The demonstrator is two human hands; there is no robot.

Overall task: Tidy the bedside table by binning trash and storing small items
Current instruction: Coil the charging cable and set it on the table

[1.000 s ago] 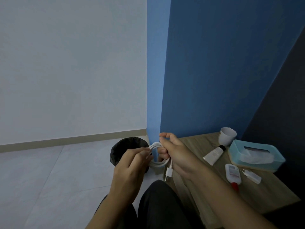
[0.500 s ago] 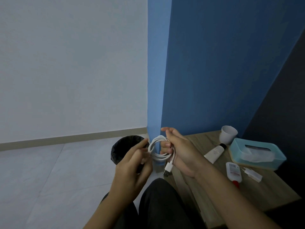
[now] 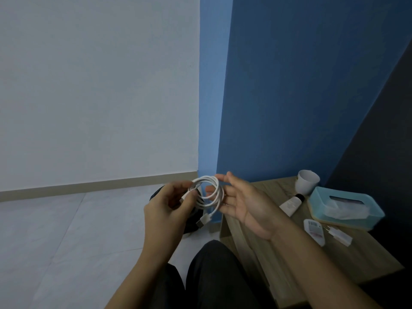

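Note:
A white charging cable (image 3: 211, 194) is wound into a small coil and held in the air in front of me. My left hand (image 3: 167, 208) pinches one side of the coil between thumb and fingers. My right hand (image 3: 243, 201) is spread open, palm up, with the coil resting across its fingers. The cable's USB plug (image 3: 202, 220) hangs loose under the coil. Behind my hands a black bin (image 3: 191, 221) stands on the floor, mostly hidden. The wooden bedside table (image 3: 356, 259) lies to the right.
On the table stand a white cup (image 3: 307, 181), a white tube with a dark cap (image 3: 292, 202), a white bottle (image 3: 314, 230), a white charger plug (image 3: 338, 236) and a teal tissue box (image 3: 345, 208). A blue wall rises behind; pale floor tiles spread left.
My right hand has opened from a closed grip to a flat palm. The coil has risen slightly and hangs rounder, and my left hand has closed onto its left side.

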